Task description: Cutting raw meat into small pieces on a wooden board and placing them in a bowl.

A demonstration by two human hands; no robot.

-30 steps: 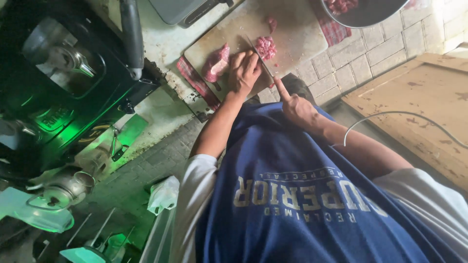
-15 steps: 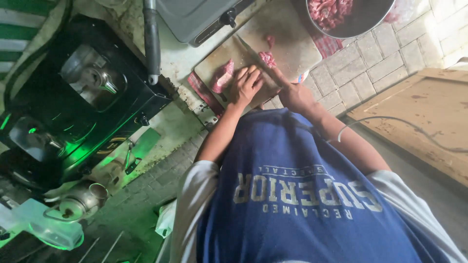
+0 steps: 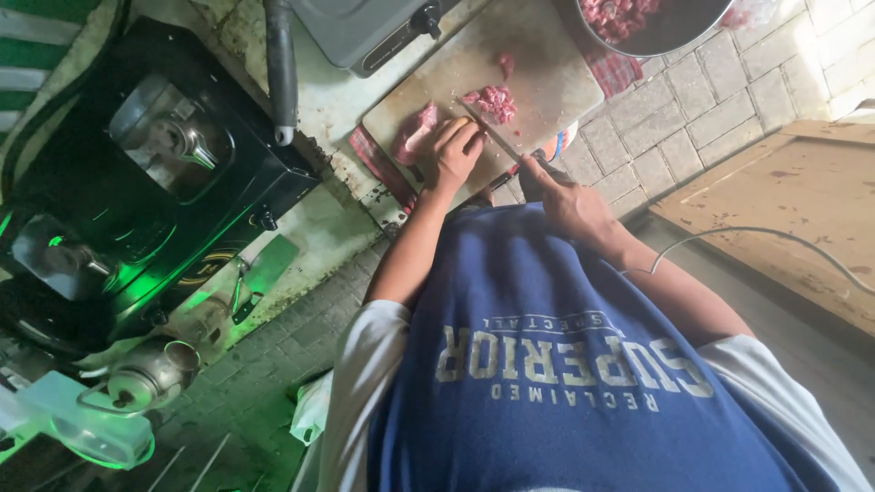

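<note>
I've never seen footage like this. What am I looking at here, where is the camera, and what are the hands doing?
There is no machine at work here: a person in a blue shirt wears a camera on the head, and it looks down past the chest at both bare hands. That is why the scene seems tilted and the shirt fills the lower part.

On the counter lies a pale cutting board with raw red meat on it. The left hand presses on a larger piece of meat. The right hand grips the dark handle of a knife, whose blade lies across the board beside a small heap of cut meat.

At the top edge, a metal bowl holds more chopped meat. A grey appliance stands behind the board, and a black machine with metal parts stands to the left.
</note>
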